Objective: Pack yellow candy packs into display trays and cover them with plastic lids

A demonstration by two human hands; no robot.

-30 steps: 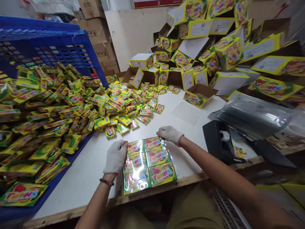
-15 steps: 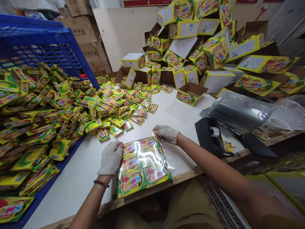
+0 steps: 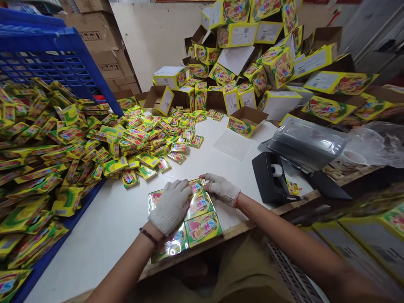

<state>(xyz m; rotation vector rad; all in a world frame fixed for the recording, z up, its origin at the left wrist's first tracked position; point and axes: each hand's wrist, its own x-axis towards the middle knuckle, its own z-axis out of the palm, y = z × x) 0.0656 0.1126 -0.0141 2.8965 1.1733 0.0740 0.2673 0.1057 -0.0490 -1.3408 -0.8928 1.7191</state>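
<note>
Near the table's front edge lies a flat block of several candy boxes, bright yellow and green, under clear, shiny plastic. My left hand, in a white knit glove, rests flat across the top of the block with its fingers stretched out. At the far right corner my gloved right hand has its fingers closed at the edge of the clear plastic wrap. Its fingertips partly hide that corner. The left part of the block is largely covered by my left hand.
On the left, a blue crate spills many small candy boxes over the white table. Opened display cartons pile up at the back. Rightward are a black tape dispenser, clear plastic trays and a flat clear sheet.
My left hand has moved from the block's left edge onto its top, rightward. The plastic flap that stuck out on the right no longer shows there. My right hand stays at the far right corner.
</note>
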